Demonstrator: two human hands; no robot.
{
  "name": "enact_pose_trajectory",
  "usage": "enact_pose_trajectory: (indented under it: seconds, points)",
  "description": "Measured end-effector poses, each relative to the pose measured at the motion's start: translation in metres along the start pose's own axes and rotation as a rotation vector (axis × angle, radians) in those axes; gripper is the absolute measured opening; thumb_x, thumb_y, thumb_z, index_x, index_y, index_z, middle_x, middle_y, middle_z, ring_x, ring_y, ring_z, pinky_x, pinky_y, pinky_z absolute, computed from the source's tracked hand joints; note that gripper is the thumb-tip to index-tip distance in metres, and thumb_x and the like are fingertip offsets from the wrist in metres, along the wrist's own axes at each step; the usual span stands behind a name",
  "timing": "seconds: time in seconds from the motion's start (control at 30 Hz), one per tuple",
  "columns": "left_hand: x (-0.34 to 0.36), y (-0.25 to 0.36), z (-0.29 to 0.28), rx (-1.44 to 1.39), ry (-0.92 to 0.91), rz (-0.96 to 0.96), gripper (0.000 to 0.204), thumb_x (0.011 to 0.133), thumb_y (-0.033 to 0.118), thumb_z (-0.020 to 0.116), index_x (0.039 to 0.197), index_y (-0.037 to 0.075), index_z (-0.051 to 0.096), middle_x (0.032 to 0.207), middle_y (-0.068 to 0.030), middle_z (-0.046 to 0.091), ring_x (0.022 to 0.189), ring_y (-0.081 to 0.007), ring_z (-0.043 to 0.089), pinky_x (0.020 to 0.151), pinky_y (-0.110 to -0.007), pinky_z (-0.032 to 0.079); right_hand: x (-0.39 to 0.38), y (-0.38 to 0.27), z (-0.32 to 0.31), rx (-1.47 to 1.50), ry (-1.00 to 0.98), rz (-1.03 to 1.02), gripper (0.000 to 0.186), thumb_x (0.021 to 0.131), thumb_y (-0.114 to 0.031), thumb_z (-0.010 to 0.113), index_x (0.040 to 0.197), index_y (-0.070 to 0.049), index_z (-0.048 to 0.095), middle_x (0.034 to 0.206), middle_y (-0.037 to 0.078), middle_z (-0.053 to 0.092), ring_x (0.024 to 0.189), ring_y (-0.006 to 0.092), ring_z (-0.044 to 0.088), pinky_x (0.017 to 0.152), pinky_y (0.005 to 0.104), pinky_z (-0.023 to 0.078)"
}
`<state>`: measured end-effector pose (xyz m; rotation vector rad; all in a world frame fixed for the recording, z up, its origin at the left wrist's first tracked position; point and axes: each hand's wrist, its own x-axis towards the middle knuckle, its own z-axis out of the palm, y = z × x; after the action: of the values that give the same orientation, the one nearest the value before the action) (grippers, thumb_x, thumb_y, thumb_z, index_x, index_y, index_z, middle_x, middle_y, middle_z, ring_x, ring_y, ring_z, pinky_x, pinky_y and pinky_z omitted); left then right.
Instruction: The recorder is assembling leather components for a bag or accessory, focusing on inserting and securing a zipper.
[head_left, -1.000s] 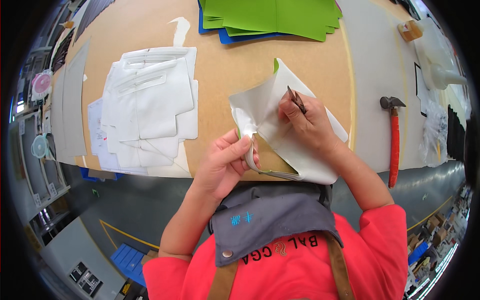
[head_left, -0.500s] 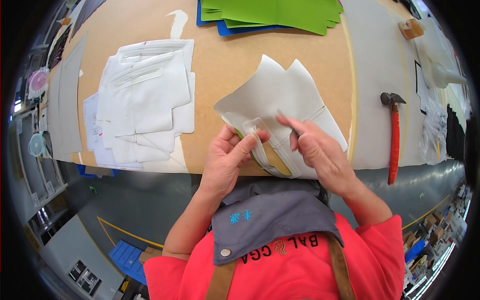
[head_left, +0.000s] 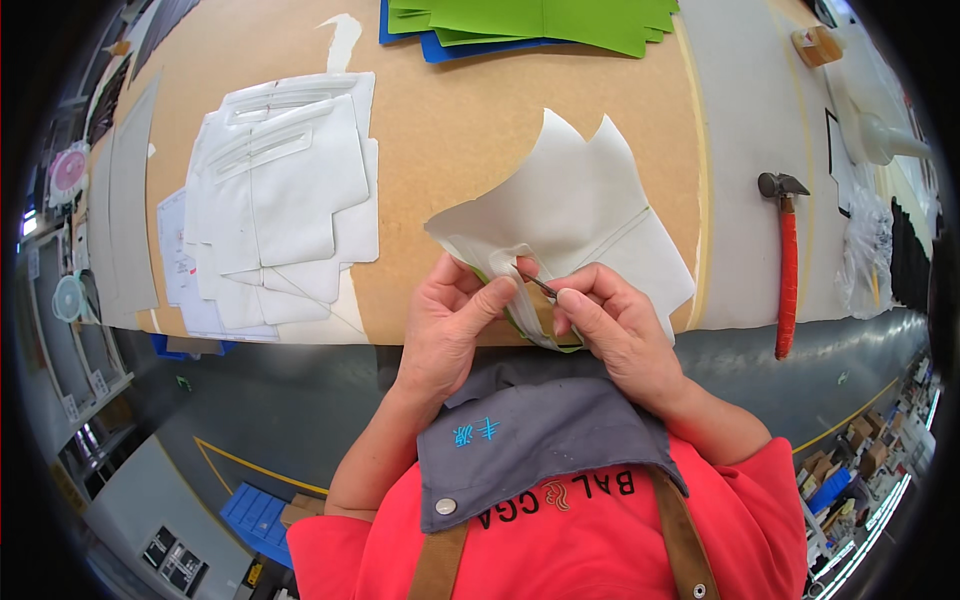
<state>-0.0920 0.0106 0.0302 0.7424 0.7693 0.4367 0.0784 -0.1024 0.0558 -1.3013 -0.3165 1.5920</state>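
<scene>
A pale grey-white sheet panel (head_left: 590,210) with a notched far edge is bent up over the table's front edge. My left hand (head_left: 445,325) pinches its near left part between thumb and fingers, where a slot with a raised border and a green edge shows. In my right hand (head_left: 630,330), thumb and forefinger close on a thin dark metal tool (head_left: 541,287), perhaps tweezers; its exact kind is unclear. The tool's tip meets the panel beside my left fingertips, by the slot. My fingers partly hide the slot.
Overlapping white panels with zipped slots (head_left: 290,210) lie on the left of the brown tabletop (head_left: 440,120). Green sheets (head_left: 560,25) over blue ones rest at the far edge. A hammer with a red handle (head_left: 787,270) and a clear plastic bag (head_left: 868,260) are on the right.
My right hand has moved left and down, bringing the tool from above the panel to the slot beside my left fingers. The left hand keeps its pinch. The panel has tilted slightly.
</scene>
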Motion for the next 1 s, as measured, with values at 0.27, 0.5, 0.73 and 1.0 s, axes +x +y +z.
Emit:
enact_pose_trajectory:
  seconds: [0.27,0.5,0.73,1.0]
  points:
    - [-0.002,-0.003,0.004,-0.028,0.011,-0.026,0.030,0.098,0.005,0.069,0.127,0.004,0.061,0.119,-0.0087,0.070,0.112,-0.0175,0.065,0.099,-0.036,0.053,0.003,0.006,0.001,0.007,0.007,-0.052,0.020,0.108,-0.021,0.057,0.109,-0.001,0.059,0.090,0.001,0.063,0.085,0.0056,0.056,0.081,0.0235,0.049]
    - [-0.002,-0.003,0.005,-0.047,0.011,-0.030,0.030,0.097,0.005,0.069,0.127,0.004,0.061,0.119,-0.0082,0.070,0.111,-0.0173,0.065,0.100,-0.036,0.052,0.003,0.010,0.001,0.033,0.015,-0.086,0.019,0.109,-0.020,0.056,0.107,-0.001,0.059,0.089,0.001,0.062,0.084,0.0049,0.056,0.080,0.0228,0.048]
    - [-0.002,-0.002,0.007,-0.060,0.010,-0.040,0.030,0.097,0.006,0.070,0.127,0.004,0.062,0.119,-0.0078,0.070,0.110,-0.0171,0.065,0.100,-0.036,0.051,0.003,0.010,0.002,0.000,0.037,-0.076,0.019,0.109,-0.020,0.056,0.104,-0.001,0.059,0.087,0.000,0.063,0.083,0.0046,0.056,0.079,0.0226,0.047]
    - [-0.002,-0.004,0.007,-0.060,0.013,-0.043,0.029,0.097,0.006,0.069,0.125,0.004,0.062,0.118,-0.0076,0.070,0.110,-0.0169,0.064,0.100,-0.036,0.051,0.003,0.014,0.002,0.037,0.039,-0.094,0.019,0.108,-0.019,0.057,0.104,-0.001,0.059,0.087,0.000,0.063,0.083,0.0046,0.056,0.078,0.0223,0.047]
